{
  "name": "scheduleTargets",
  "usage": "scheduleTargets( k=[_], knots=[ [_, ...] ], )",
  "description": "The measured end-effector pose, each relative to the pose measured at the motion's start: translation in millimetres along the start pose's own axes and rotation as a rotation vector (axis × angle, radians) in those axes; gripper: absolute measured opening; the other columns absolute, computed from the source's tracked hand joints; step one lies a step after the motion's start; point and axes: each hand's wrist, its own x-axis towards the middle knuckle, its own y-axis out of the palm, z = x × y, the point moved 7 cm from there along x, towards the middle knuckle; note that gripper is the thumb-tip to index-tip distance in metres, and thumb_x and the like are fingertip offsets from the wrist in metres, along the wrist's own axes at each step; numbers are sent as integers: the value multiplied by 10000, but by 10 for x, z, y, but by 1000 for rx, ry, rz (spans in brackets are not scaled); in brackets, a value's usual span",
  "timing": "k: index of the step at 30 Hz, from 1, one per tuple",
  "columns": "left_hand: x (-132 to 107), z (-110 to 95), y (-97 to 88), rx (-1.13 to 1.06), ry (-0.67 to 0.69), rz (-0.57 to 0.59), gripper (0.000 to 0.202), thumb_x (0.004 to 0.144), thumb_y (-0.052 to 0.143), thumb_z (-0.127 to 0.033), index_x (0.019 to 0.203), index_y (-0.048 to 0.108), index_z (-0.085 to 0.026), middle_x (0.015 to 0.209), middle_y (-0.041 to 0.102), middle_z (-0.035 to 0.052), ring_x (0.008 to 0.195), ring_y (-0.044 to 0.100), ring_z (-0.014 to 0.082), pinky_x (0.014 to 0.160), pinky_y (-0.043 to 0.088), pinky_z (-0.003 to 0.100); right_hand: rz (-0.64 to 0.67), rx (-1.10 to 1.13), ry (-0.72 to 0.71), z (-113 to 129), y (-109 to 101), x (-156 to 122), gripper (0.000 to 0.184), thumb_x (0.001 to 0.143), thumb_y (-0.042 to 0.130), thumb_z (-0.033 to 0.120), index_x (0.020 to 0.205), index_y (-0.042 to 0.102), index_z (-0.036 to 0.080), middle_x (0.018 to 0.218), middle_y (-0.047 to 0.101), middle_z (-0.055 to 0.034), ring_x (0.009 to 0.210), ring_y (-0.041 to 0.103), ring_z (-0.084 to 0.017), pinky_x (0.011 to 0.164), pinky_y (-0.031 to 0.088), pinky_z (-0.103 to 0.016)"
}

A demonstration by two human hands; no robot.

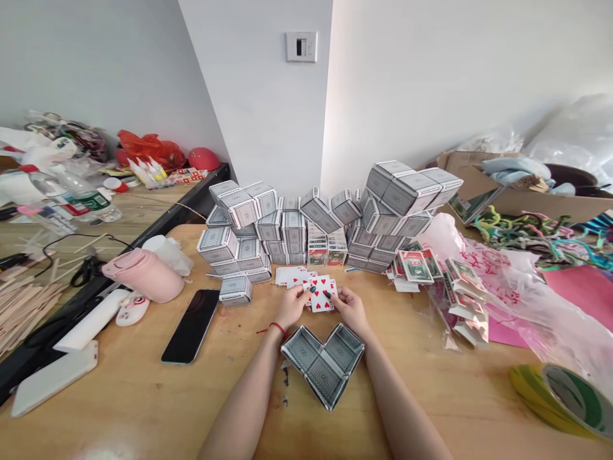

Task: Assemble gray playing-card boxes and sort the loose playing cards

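Observation:
Both hands meet over a playing card with red hearts (322, 295) on the wooden table (143, 409). My left hand (293, 305), with a red string on the wrist, pinches the card's left edge. The card's right edge is gripped by my right hand (350, 308). More face-up cards (290, 275) lie just behind it. Between my forearms sits a heart-shaped tray folded from card backs (323, 363). A wall of folded card cubes (316, 220) stands stacked behind the hands.
A black phone (191, 324), a pink pouch (143, 273) and white items lie to the left. Card packs (416, 265) and a pink-printed plastic bag (483, 268) sit right. A tape roll (565, 399) is near the right front corner. Clutter covers the side tables.

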Motion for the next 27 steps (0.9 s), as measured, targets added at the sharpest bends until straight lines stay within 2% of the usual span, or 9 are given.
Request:
scheduleTargets(
  k=[3, 7, 14, 20, 27],
  knots=[
    [0, 22, 11, 72, 11, -12, 309, 731, 487, -419, 574, 426, -160, 508, 433, -43, 479, 467, 95, 449, 389, 211, -14, -36, -58, 17, -18, 12, 277, 659, 614, 429, 740, 584, 166, 697, 638, -23, 596, 564, -137, 531, 440, -237],
    [-6, 20, 17, 144, 48, -38, 324, 744, 452, -442, 587, 434, -159, 508, 417, -43, 470, 432, 85, 436, 357, 199, -20, -36, -67, -28, -36, 31, 288, 668, 603, 432, 753, 586, 157, 709, 647, -31, 610, 575, -150, 556, 446, -250],
    [-9, 14, -17, -90, -4, -59, 345, 751, 424, -466, 624, 469, -148, 554, 482, -19, 499, 487, 103, 485, 433, 235, -59, 34, -36, -78, -50, 42, 326, 653, 617, 432, 840, 574, 169, 765, 664, -47, 652, 608, -179, 598, 481, -290],
    [-20, -45, 6, -7, 30, -27, 216, 682, 545, -344, 614, 505, -142, 538, 484, -30, 509, 492, 97, 501, 436, 222, -40, 22, -45, -24, -29, 24, 317, 653, 617, 432, 815, 574, 163, 775, 668, -55, 665, 615, -185, 612, 489, -294],
    [-3, -23, 21, -4, 29, -20, 237, 684, 539, -357, 586, 483, -148, 524, 470, -42, 502, 481, 92, 513, 442, 227, -23, 23, -56, -2, -13, 12, 309, 671, 600, 433, 821, 570, 165, 795, 670, -52, 680, 622, -187, 642, 494, -304]
  ],
)
